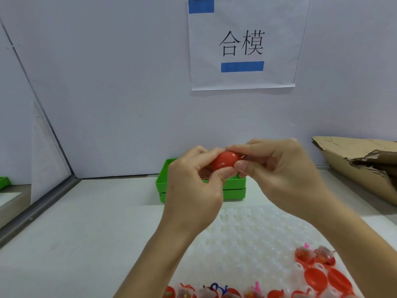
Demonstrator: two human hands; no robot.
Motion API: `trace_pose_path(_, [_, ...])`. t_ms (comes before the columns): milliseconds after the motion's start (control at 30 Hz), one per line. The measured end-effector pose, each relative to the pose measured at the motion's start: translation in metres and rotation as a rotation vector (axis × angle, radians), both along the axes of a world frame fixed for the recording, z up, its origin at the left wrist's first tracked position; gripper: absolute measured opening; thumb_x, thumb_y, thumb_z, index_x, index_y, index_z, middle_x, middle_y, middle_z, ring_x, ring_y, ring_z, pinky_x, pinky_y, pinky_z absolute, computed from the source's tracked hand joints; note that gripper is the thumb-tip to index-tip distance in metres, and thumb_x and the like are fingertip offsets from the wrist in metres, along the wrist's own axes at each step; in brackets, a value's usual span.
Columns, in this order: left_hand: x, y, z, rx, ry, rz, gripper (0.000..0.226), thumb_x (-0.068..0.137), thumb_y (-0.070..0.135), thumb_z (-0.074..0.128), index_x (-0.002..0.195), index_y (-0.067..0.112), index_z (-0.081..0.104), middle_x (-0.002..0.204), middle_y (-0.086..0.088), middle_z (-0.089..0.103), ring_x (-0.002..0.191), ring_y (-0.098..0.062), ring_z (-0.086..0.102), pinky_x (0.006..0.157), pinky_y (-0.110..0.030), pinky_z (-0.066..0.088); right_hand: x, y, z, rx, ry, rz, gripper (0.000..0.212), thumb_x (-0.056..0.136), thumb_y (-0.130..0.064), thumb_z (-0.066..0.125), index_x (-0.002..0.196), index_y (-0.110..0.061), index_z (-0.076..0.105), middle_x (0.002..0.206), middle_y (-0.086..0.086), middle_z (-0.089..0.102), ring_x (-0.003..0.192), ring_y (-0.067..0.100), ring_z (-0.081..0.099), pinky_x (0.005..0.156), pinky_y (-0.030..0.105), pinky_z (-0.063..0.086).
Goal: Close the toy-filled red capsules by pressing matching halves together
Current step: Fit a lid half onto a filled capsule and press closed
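We pinched a glossy red plastic capsule [225, 161] between both hands, left [193, 188] and right [277, 175], above the green slotted plastic tray [234, 189], pressing halves together. Next, we judged, it needed setting down.

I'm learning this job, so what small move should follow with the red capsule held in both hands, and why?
Probably one more firm squeeze. The glossy red plastic capsule is pinched between the left hand and right hand, above the green plastic tray. Fingers hide the seam, so whether it has closed cannot be seen. Open red halves wait on the white bumpy mat.
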State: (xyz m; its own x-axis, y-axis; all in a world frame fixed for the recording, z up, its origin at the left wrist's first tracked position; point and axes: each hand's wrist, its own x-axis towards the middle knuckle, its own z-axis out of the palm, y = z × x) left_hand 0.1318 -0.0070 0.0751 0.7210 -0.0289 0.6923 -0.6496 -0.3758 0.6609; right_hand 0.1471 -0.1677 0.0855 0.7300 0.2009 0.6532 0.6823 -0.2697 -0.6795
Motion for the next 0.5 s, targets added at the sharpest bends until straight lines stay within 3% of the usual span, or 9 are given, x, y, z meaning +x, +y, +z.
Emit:
trace_pose_path(100, [0.001, 0.002, 0.0, -0.036, 0.047, -0.002, 0.014, 0.082, 0.029, 0.076, 0.094, 0.023, 0.076, 0.082, 0.006, 0.067, 0.079, -0.014, 0.065, 0.073, -0.029, 0.055, 0.003, -0.003, -0.001, 0.024, 0.12, 0.059, 0.032, 0.094, 0.003, 0.061, 0.113, -0.02, 0.072, 0.094, -0.013, 0.078, 0.085, 0.005, 0.074, 0.075, 0.016, 0.056])
trace_pose_path(200, [0.003, 0.003, -0.001, -0.035, 0.071, 0.005, 0.017, 0.08, 0.02, 0.081, 0.095, 0.022, 0.072, 0.088, 0.007, 0.068, 0.083, -0.01, 0.066, 0.074, -0.027, 0.056, 0.005, -0.005, -0.002, 0.038, 0.184, 0.036, 0.028, 0.096, 0.002, 0.06, 0.117, -0.011, 0.072, 0.092, -0.009, 0.078, 0.086, 0.008, 0.075, 0.075, 0.019, 0.058])
trace_pose_path(367, [0.004, 0.002, -0.005, 0.043, 0.033, 0.03, 0.023, 0.079, 0.019, 0.08, 0.092, 0.025, 0.062, 0.082, 0.009, 0.068, 0.082, -0.011, 0.068, 0.071, -0.028, 0.058, -0.002, -0.001, 0.0, -0.061, 0.198, 0.113, 0.019, 0.096, -0.014, 0.065, 0.101, -0.027, 0.078, 0.093, -0.011, 0.078, 0.092, 0.007, 0.074, 0.084, 0.025, 0.059])
trace_pose_path(500, [0.004, -0.001, -0.008, 0.171, -0.11, 0.119, 0.018, 0.08, 0.017, 0.077, 0.091, 0.021, 0.062, 0.083, 0.008, 0.063, 0.079, -0.012, 0.062, 0.066, -0.027, 0.05, -0.003, 0.005, -0.005, -0.079, 0.217, 0.103, 0.011, 0.085, -0.025, 0.078, 0.095, -0.02, 0.077, 0.088, -0.004, 0.078, 0.086, 0.012, 0.075, 0.082, 0.033, 0.06])
